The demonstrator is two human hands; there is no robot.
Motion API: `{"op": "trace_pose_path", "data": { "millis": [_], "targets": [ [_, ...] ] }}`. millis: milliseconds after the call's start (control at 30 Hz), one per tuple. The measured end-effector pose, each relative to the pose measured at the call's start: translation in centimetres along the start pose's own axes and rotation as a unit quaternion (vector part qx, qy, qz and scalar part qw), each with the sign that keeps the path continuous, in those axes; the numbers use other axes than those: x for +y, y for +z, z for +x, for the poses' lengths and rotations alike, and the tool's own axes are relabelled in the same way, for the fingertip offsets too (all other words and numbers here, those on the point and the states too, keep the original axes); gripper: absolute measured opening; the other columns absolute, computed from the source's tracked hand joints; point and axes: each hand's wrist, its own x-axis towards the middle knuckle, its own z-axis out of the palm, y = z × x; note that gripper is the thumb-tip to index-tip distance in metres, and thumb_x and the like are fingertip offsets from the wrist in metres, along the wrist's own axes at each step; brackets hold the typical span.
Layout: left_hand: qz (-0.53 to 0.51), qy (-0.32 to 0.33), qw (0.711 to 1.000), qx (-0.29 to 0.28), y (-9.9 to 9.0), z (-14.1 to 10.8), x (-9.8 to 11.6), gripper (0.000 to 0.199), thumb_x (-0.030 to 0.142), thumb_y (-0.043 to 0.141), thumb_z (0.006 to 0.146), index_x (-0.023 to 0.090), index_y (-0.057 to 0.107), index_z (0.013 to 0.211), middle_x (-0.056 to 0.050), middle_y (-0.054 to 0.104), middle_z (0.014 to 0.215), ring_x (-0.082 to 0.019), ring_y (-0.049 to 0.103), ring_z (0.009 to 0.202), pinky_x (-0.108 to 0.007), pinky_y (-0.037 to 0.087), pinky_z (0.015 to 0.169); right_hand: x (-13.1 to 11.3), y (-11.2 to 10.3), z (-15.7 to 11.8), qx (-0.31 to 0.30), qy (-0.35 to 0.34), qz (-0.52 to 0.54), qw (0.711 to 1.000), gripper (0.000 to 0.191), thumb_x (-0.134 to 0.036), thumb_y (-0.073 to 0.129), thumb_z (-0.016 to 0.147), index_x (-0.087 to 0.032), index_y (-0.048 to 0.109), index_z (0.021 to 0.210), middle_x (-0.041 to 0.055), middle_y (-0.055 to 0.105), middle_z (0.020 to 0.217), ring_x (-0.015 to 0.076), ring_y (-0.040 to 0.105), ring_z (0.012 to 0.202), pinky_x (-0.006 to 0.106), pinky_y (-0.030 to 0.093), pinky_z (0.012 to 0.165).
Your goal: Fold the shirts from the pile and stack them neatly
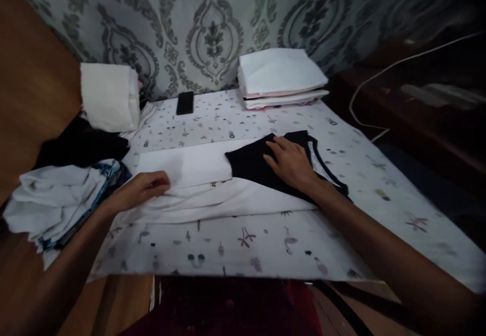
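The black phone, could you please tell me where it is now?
In the head view, the black phone lies left of centre, far back on the printed tablecloth, between the cream folded cloth and the white folded stack.

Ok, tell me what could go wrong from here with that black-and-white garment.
The lower white layer of the garment is rippled near the left hand, so creases might get pressed in. The right hand lies on the black part; if it slid, that part could bunch up. The left forearm passes close by the loose clothes heap and might drag it.
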Motion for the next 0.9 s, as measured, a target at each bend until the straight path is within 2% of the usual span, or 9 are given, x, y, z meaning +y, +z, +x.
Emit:
{"op": "trace_pose_path", "data": {
  "millis": [100, 167, 267, 367, 533, 633, 733, 800, 900],
  "targets": [
    [0.006, -0.054, 0.998, 0.021, -0.3, -5.2, -2.2, 0.039, 0.06, 0.057, 0.082, 0.024, 0.07, 0.091, -0.005, 0.068, 0.086, -0.022, 0.06, 0.078, -0.027, 0.046, 0.066, -2.1, -0.2, 1.2, -0.014, -0.053, 0.029, 0.998, 0.042, -0.032, 0.05, 0.095, -0.019, 0.058, 0.134, 0.016, 0.051, 0.147, 0.0379, 0.042, 0.138, 0.062, 0.034, 0.109],
    [0.006, -0.055, 0.997, 0.047, -0.2, -7.1, -2.9, 0.04, 0.058, 0.061, 0.08, 0.026, 0.071, 0.099, -0.007, 0.07, 0.101, -0.026, 0.062, 0.093, -0.03, 0.049, 0.081, -4.5, -0.4, 1.9, -0.049, -0.128, 0.08, 0.987, 0.041, -0.03, 0.052, 0.093, -0.02, 0.059, 0.133, 0.0146, 0.051, 0.148, 0.0353, 0.043, 0.138, 0.059, 0.036, 0.11],
    [0.013, -0.026, 0.996, 0.086, 0.0, -7.9, -3.5, 0.037, 0.053, 0.063, 0.079, 0.027, 0.071, 0.104, -0.006, 0.068, 0.11, -0.028, 0.06, 0.105, -0.034, 0.046, 0.097, -8.0, -0.5, 2.3, -0.133, -0.265, 0.164, 0.941, 0.035, -0.028, 0.051, 0.093, -0.02, 0.065, 0.124, 0.0136, 0.055, 0.143, 0.0301, 0.046, 0.137, 0.054, 0.035, 0.113],
    [0.035, 0.011, 0.994, 0.1, 0.3, -7.7, -4.4, 0.032, 0.045, 0.061, 0.08, 0.027, 0.07, 0.105, -0.007, 0.066, 0.115, -0.028, 0.058, 0.112, -0.037, 0.043, 0.103, -10.0, -0.5, 2.1, -0.188, -0.322, 0.195, 0.907, 0.028, -0.027, 0.055, 0.09, -0.023, 0.068, 0.115, 0.0103, 0.059, 0.14, 0.0293, 0.045, 0.138, 0.055, 0.031, 0.115],
    [0.071, 0.031, 0.984, 0.163, 0.5, -7.1, -6.4, 0.025, 0.033, 0.052, 0.083, 0.024, 0.068, 0.1, -0.009, 0.065, 0.116, -0.028, 0.055, 0.114, -0.041, 0.042, 0.103, -9.7, -0.3, 1.8, -0.193, -0.291, 0.202, 0.915, 0.014, -0.022, 0.059, 0.084, -0.023, 0.069, 0.094, 0.009, 0.062, 0.134, 0.0298, 0.046, 0.136, 0.053, 0.034, 0.112],
    [-0.008, -0.018, 0.978, 0.208, 0.2, -6.6, -6.7, 0.024, 0.042, 0.055, 0.081, 0.023, 0.066, 0.089, -0.006, 0.066, 0.092, -0.025, 0.06, 0.091, -0.034, 0.049, 0.081, -9.6, -0.2, 1.7, -0.177, -0.264, 0.229, 0.92, 0.012, -0.024, 0.055, 0.088, -0.022, 0.065, 0.081, 0.0096, 0.066, 0.127, 0.0292, 0.052, 0.13, 0.052, 0.04, 0.108],
    [-0.129, -0.091, 0.954, 0.256, -0.2, -5.8, -6.6, 0.034, 0.054, 0.059, 0.075, 0.022, 0.061, 0.086, 0.001, 0.054, 0.065, -0.017, 0.05, 0.061, -0.026, 0.04, 0.055, -10.1, -0.6, 1.4, -0.138, -0.197, 0.265, 0.934, 0.012, -0.025, 0.052, 0.088, -0.022, 0.062, 0.081, 0.0117, 0.065, 0.127, 0.0294, 0.057, 0.122, 0.049, 0.048, 0.098],
    [-0.159, -0.112, 0.943, 0.269, -0.4, -5.1, -6.6, 0.038, 0.057, 0.062, 0.07, 0.022, 0.059, 0.082, 0.004, 0.045, 0.058, -0.014, 0.043, 0.055, -0.025, 0.033, 0.051, -10.3, -1.0, 1.1, -0.11, -0.162, 0.276, 0.941, 0.012, -0.027, 0.052, 0.088, -0.022, 0.062, 0.083, 0.0128, 0.065, 0.126, 0.0296, 0.059, 0.118, 0.047, 0.052, 0.091],
    [-0.122, -0.114, 0.947, 0.273, -0.2, -4.4, -6.9, 0.041, 0.06, 0.064, 0.064, 0.021, 0.06, 0.077, 0.004, 0.046, 0.057, -0.015, 0.044, 0.057, -0.025, 0.034, 0.053, -9.4, -1.7, 0.7, -0.081, -0.131, 0.277, 0.948, 0.017, -0.032, 0.055, 0.089, -0.023, 0.066, 0.098, 0.013, 0.062, 0.132, 0.0303, 0.06, 0.118, 0.045, 0.054, 0.084]
  ]
}}
